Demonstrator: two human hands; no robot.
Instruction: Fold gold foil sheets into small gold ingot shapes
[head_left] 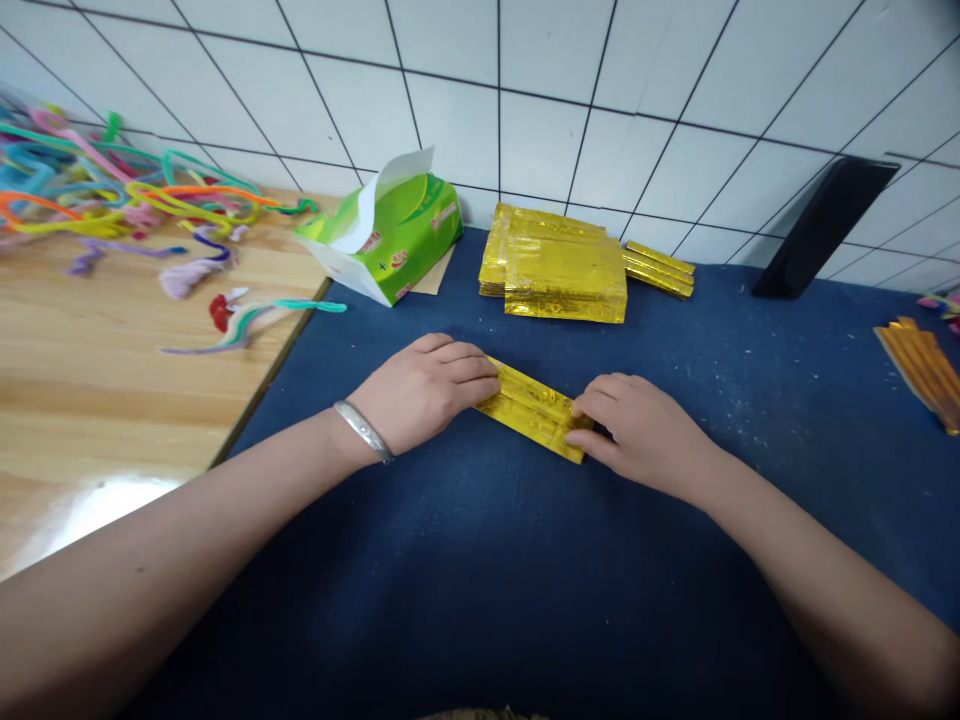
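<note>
A folded strip of gold foil paper [531,408] lies on the dark blue cloth [480,560] in front of me. My left hand [427,388], with a silver bracelet at the wrist, presses its closed fingers on the strip's left end. My right hand [637,428] pinches the strip's right end, fingers curled onto it. Behind them lies a stack of gold foil sheets [559,265], and a few folded gold strips [660,268] sit to its right.
A green tissue pack [394,235] with a tissue sticking out stands at the back left. Coloured pipe cleaners [127,200] sprawl over the wooden table [97,380] on the left. A black phone [825,225] leans on the tiled wall. Orange-gold folded pieces [926,370] lie far right.
</note>
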